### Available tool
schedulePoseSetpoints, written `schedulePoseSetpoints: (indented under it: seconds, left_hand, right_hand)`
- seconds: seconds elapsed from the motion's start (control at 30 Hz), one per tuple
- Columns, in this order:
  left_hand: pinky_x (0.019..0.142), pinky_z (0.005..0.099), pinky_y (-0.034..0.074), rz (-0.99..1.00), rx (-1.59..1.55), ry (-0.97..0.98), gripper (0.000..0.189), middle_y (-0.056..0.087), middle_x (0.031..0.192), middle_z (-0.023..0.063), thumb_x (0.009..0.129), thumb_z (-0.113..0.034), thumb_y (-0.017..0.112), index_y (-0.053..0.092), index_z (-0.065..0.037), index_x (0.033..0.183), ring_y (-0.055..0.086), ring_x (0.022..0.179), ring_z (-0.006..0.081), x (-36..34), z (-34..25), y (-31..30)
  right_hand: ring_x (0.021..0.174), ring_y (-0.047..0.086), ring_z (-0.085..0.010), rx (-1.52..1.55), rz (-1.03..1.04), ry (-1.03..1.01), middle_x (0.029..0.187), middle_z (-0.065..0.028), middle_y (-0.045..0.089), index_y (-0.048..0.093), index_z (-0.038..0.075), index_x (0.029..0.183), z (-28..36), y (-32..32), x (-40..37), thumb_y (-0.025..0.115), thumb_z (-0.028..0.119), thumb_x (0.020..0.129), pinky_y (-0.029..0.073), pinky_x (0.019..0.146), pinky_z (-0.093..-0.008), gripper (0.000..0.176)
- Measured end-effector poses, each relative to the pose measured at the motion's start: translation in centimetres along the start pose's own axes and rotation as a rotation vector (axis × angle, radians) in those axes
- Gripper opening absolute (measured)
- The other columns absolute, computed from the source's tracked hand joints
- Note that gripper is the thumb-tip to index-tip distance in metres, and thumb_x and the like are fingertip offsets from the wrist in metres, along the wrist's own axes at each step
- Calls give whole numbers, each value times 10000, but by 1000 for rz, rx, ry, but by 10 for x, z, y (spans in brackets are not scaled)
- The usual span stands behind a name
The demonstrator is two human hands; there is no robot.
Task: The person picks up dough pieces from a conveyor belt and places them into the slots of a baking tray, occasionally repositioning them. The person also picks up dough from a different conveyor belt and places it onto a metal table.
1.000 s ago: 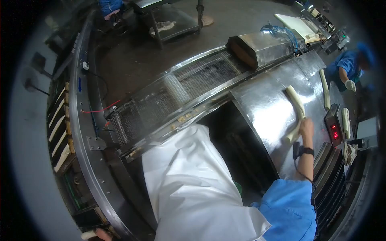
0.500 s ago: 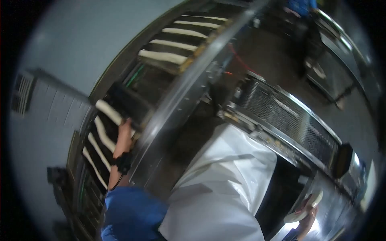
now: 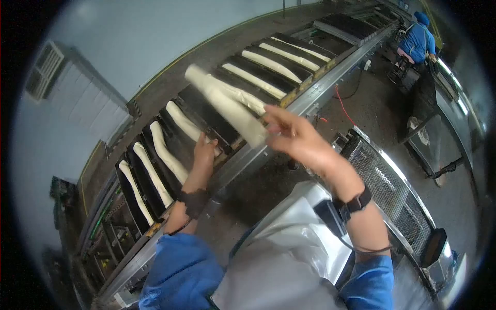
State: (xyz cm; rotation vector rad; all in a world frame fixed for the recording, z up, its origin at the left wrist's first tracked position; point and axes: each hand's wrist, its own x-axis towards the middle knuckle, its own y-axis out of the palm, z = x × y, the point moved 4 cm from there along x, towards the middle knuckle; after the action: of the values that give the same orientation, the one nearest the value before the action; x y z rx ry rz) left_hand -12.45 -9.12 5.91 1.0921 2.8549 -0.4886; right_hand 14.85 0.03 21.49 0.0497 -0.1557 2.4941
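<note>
My right hand [image 3: 292, 132] has its fingers closed at the near end of a long pale dough strip [image 3: 225, 103], which is blurred and slants over the trays. Another dough strip [image 3: 243, 96] shows behind it, its near end by my fingers. My left hand [image 3: 205, 152] is at the near edge of a dark tray, its fingers bent around the end of a dough strip [image 3: 181, 118]. That hand partly hides the strip's end. More dough strips [image 3: 166, 150] lie singly on dark trays to the left.
The metal conveyor rail [image 3: 320, 95] runs diagonally past the trays. Further dough strips [image 3: 271, 66] lie up the line. A mesh-topped metal conveyor [image 3: 385, 178] stands at my right. A person in blue [image 3: 416, 41] sits farther off by a metal table [image 3: 447, 121].
My right hand has moved from the lower right, where it held a pale dough piece, to the trays. A long strip now extends from it. My view has shifted along the line.
</note>
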Motion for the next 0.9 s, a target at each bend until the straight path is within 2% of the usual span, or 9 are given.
schedulePoseSetpoints:
  seconds: [0.17,0.3,0.4,0.57,0.63,0.7,0.77,0.8,0.9]
  left_hand:
    - [1102,368,314,-129,-123,-37,708,399,1457,249,854,-119,644,320,37,1464,425,1316,352,-1,6,-9]
    - [1144,487,226,-451,558,474,600,297,1501,224,839,-95,657,436,-43,1395,219,1414,406,-20,-18,-13]
    - [1146,534,207,-319,646,809,528,259,1529,186,838,-45,640,489,-77,1342,155,1433,402,-47,-42,17]
    - [1100,485,346,-15,571,1181,313,445,1411,170,827,42,577,630,-27,1127,393,1325,380,-47,-57,97]
    - [1074,462,385,352,559,1233,268,532,1313,182,806,47,573,666,-21,1048,470,1258,378,-47,-63,136]
    - [1055,460,402,481,442,1226,256,583,1237,189,793,41,563,686,-28,1006,512,1212,378,-35,-62,169]
    - [1065,464,390,521,686,1312,278,568,1269,185,800,25,548,687,-32,1034,493,1239,368,-22,-57,195]
    - [1079,459,374,588,794,1317,311,538,1316,189,797,15,547,677,-22,1076,453,1285,359,-24,-62,201]
    - [1091,451,362,598,900,1305,336,483,1381,190,797,4,553,667,-17,1113,407,1328,351,-23,-63,222]
  right_hand:
    - [1214,528,-242,-64,-174,208,1327,-173,548,439,-19,1398,-99,-64,-68,652,39,822,470,982,-345,617]
    - [1157,586,-330,-516,-672,401,1258,-195,612,565,-26,1260,-181,-166,-175,695,28,801,476,995,-388,480]
    - [1247,494,-361,-933,-771,554,1346,-216,512,517,-14,1299,-174,-194,-253,691,51,786,424,1038,-425,545]
    - [1365,336,-399,-1402,-1049,690,1447,-234,380,426,-14,1369,-215,-231,-374,649,113,841,303,1116,-488,588]
    - [1360,322,-448,-1557,-1211,700,1464,-268,363,414,-7,1378,-211,-226,-411,693,167,827,261,1130,-531,641]
    - [1420,236,-419,-1450,-1235,1005,1507,-255,308,345,-14,1434,-212,-225,-438,604,276,909,203,1159,-528,654]
    - [1457,165,-383,-1283,-1301,1360,1550,-229,241,293,3,1477,-216,-218,-465,468,401,972,174,1170,-529,667]
    - [1478,113,-348,-1189,-1346,1439,1580,-201,188,258,9,1500,-212,-213,-477,357,472,996,150,1179,-522,692]
    - [1474,119,-359,-1171,-1485,1473,1582,-202,179,266,1,1495,-206,-199,-516,380,467,989,151,1180,-518,697]
